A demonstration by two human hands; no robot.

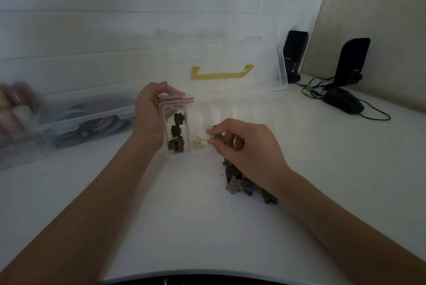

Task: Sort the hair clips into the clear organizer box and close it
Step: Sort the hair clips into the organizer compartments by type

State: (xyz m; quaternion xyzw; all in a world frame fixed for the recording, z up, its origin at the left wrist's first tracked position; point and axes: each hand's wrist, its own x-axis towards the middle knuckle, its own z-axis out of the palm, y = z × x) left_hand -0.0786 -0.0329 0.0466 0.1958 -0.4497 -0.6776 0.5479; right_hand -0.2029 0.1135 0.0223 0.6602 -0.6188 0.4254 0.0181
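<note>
The left hand is gripping the end wall of the clear plastic compartmented organizer box, its lid standing open, on the white surface. The right hand is pinching a cream flower-shaped hair clip over the second compartment, beside the dark brown claw clips. Released early, it could be bouncing into the wrong compartment. The loose pile of unsorted clips is lying under the right wrist, where the forearm might be scattering it.
</note>
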